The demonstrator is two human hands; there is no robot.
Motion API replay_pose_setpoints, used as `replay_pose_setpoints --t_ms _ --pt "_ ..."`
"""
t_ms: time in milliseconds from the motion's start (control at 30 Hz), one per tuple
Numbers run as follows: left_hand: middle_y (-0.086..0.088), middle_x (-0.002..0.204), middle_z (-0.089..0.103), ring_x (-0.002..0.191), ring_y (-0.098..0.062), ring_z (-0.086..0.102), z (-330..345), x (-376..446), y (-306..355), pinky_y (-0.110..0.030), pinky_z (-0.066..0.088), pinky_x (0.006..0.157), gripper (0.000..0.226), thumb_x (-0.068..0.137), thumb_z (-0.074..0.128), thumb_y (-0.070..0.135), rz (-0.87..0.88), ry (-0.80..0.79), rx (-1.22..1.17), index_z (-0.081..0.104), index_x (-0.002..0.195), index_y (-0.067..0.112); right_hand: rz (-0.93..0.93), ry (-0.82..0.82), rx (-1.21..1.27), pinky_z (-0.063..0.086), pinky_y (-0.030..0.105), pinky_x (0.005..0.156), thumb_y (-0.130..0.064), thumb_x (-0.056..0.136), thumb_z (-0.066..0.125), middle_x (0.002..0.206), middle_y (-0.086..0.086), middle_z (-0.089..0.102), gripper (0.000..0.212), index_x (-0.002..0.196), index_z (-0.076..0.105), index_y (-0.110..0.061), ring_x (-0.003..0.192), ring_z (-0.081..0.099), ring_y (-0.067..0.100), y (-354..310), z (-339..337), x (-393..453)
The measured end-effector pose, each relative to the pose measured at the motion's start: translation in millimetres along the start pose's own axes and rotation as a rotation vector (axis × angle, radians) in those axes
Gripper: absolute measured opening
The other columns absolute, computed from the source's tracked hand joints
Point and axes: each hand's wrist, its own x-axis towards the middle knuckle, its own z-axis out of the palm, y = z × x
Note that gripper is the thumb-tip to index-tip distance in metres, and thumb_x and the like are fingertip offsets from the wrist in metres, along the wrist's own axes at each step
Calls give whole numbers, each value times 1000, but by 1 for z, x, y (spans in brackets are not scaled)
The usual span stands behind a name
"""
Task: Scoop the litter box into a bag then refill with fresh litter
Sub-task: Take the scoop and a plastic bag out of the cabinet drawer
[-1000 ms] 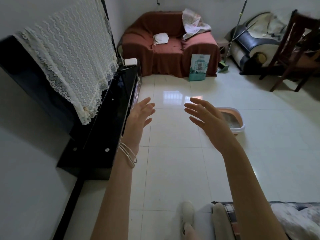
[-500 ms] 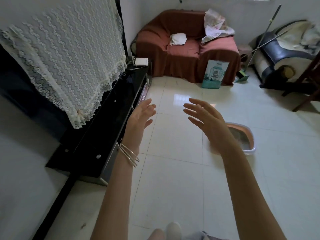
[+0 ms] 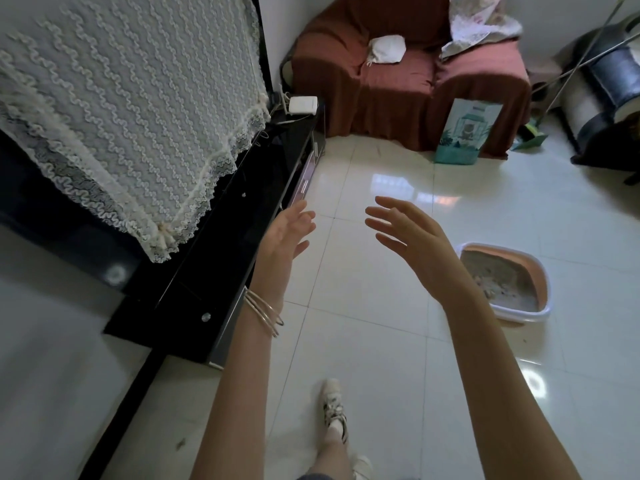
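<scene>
An orange and white litter box (image 3: pixel 540 299) with grey litter sits on the tiled floor at the right, its left part hidden by my right forearm. A teal and white litter bag (image 3: pixel 465 133) leans upright against the red sofa farther back. My left hand (image 3: pixel 285 242) and my right hand (image 3: pixel 412 237) are both stretched out in front of me above the floor, fingers spread, holding nothing. Bangles circle my left wrist. No scoop is visible.
A black TV stand (image 3: pixel 221 244) with a lace-draped screen (image 3: pixel 131 116) runs along the left. The red sofa (image 3: pixel 408 74) stands at the back, a broom (image 3: pixel 554 95) and a dark rolled armrest at the far right. My shoe (image 3: pixel 334 407) is on the floor below.
I have walked forward: the sofa, litter bag and litter box are closer and larger. Both hands stay raised and spread, holding nothing.
</scene>
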Motion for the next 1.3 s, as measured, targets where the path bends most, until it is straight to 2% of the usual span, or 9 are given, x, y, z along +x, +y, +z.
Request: replay_pose_setpoints --t_ms 267,633,733,800,933,1100,1233,1300 --pt "2 122 58 111 -10 58 1 90 20 -33 43 101 50 77 49 41 27 22 -3 50 124 23 -7 -46 -29 42 36 102 -39 82 56 121 0 63 39 118 58 -24 114 59 15 -22 -4 95" --pt "4 119 60 110 -9 58 1 160 18 -34 43 102 43 77 50 42 -7 108 -20 53 117 29 28 -124 -47 42 38 103 -37 83 55 119 -1 65 36 116 59 -25 113 60 15 -22 -18 179" --pt "9 112 62 107 -7 59 9 178 17 -30 44 100 44 77 51 41 -14 155 -42 53 119 26 42 -175 -65 42 39 103 -37 84 55 118 -1 65 36 117 59 -24 112 60 15 -21 -28 202" --pt "5 118 61 111 -9 58 15 191 16 -31 44 101 40 85 53 36 -14 205 -44 53 122 23 50 -213 -79 42 39 103 -37 84 54 118 -1 65 36 117 59 -23 112 61 15 -22 -35 219" --pt "1 120 59 111 -12 58 36 218 16 -30 46 97 31 95 44 24 4 301 -51 52 125 20 59 -311 -92 42 40 103 -36 83 55 118 -1 66 35 116 60 -23 112 61 15 -29 -59 255" --pt "-2 124 58 112 -11 58 79 235 6 -29 46 97 34 94 44 25 -19 377 -40 51 127 19 82 -410 -105 43 39 103 -35 84 53 119 0 65 38 119 59 -21 112 60 15 -35 -95 291" --pt "4 118 59 110 -10 59 103 238 2 -28 46 95 40 86 49 36 -26 446 -43 52 123 22 119 -507 -127 43 38 103 -35 84 54 118 -1 65 38 118 59 -21 112 60 14 -36 -112 310" --pt "3 118 59 111 -11 58 109 240 1 -28 46 95 34 92 48 30 -34 475 -49 51 125 21 129 -533 -125 43 38 103 -36 83 55 118 -1 65 37 118 60 -22 112 60 15 -37 -117 317"
